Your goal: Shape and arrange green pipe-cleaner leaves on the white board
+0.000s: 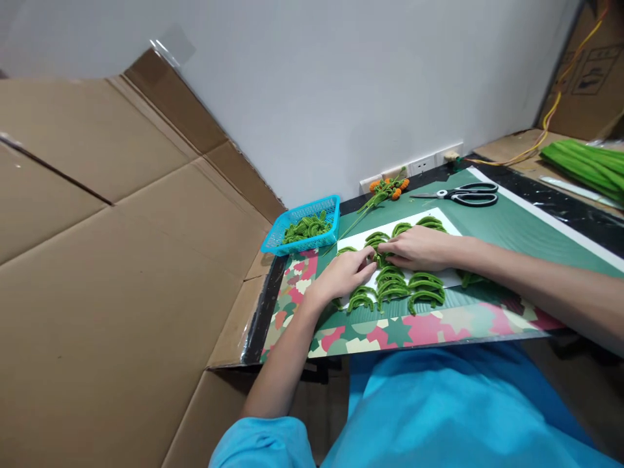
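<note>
Curved green pipe cleaner pieces (390, 286) lie in stacked arcs on a white sheet (451, 224). Over the sheet's left part, my left hand (347, 272) has its thumb and index finger pinched at a small green pipe cleaner piece (378, 258). My right hand (420, 247) comes in from the right, its fingers bent down onto the same spot, nearly meeting the left fingertips. The fingers hide part of that piece. More arcs (426, 291) rest just in front of my right hand, partly over the sheet's near edge.
A blue plastic basket (275, 235) holding green pieces stands at the back left. Orange flowers with green stems (390, 187) and black-handled scissors (474, 195) lie behind the sheet. A bundle of green pipe cleaners (587, 168) is far right. Cardboard (146, 260) walls the left side.
</note>
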Demonstrator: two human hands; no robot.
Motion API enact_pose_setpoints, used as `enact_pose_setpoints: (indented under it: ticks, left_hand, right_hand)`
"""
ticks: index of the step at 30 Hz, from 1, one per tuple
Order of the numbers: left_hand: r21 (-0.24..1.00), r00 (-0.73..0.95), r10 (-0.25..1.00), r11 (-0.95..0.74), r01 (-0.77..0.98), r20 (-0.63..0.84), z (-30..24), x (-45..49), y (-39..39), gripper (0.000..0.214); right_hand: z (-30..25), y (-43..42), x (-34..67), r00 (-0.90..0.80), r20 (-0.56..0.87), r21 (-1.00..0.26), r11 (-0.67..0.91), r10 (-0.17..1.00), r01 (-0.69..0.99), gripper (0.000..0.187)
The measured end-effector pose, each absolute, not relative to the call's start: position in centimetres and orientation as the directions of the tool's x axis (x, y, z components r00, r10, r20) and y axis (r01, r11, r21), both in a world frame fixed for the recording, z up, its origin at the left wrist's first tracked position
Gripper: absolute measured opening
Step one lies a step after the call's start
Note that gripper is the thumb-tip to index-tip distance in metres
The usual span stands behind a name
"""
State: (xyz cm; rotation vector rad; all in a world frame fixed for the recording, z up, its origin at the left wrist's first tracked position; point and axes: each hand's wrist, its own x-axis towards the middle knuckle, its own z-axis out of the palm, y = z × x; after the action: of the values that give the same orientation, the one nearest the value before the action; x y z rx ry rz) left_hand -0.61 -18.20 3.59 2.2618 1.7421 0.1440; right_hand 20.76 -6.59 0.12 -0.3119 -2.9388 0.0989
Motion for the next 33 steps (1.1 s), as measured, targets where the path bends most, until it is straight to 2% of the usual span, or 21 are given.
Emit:
enact_pose_setpoints:
  ticks: [6,14,33]
  left_hand:
    - [0.291,0.308,0.948,-0.274,0.917,-0.079,3.71,-0.77,-18.40,0.019]
    - [0.237,0.313,0.947,-0.288,0.928,-0.076,3.82,-0.79,-18.49,0.025]
    - [0.219,0.336,0.940,-0.316,0.923,-0.060,4.19,-0.70,-18.51,0.022]
  right_hand:
    - [0.54,-6.90,20.71,-0.961,0.111,-0.083,0.966,0.253,0.244,0.026]
    - [0.55,-6.95,20.76,-0.959,0.107,-0.097,0.963,0.261,0.252,0.025]
    - [1.07,-7.32,20.61,-0.959,0.094,-0.095,0.961,0.269,0.260,0.027]
